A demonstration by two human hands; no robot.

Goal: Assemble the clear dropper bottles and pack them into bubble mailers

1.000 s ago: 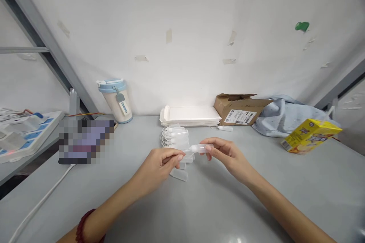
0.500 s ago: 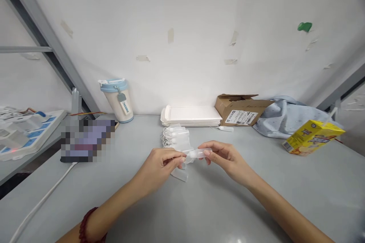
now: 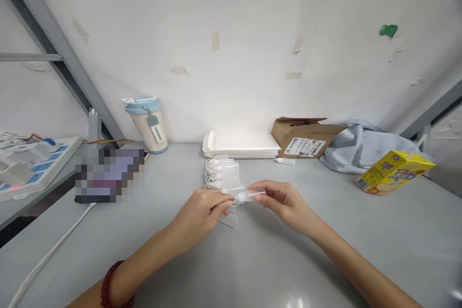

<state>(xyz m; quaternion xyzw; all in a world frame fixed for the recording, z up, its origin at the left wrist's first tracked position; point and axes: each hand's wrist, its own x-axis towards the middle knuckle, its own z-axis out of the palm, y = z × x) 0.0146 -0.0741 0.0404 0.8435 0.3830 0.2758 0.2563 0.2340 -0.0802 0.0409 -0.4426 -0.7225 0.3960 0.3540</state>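
small assembly workstation | grey bench (image 3: 252,269) | stacked white trays (image 3: 241,145) | shipping carton (image 3: 305,135)

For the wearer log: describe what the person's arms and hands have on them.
Both forearms are bare, with no sleeves in view and no gloves. The left hand has a dark red beaded bracelet around its wrist. The right hand shows no bracelet, watch or ring that can be made out. The fingernails look short and unpainted, though they are small in the picture.

Cup (image 3: 148,124) left, trays (image 3: 241,145) centre, box (image 3: 306,135) right — all behind the bottles (image 3: 223,173).
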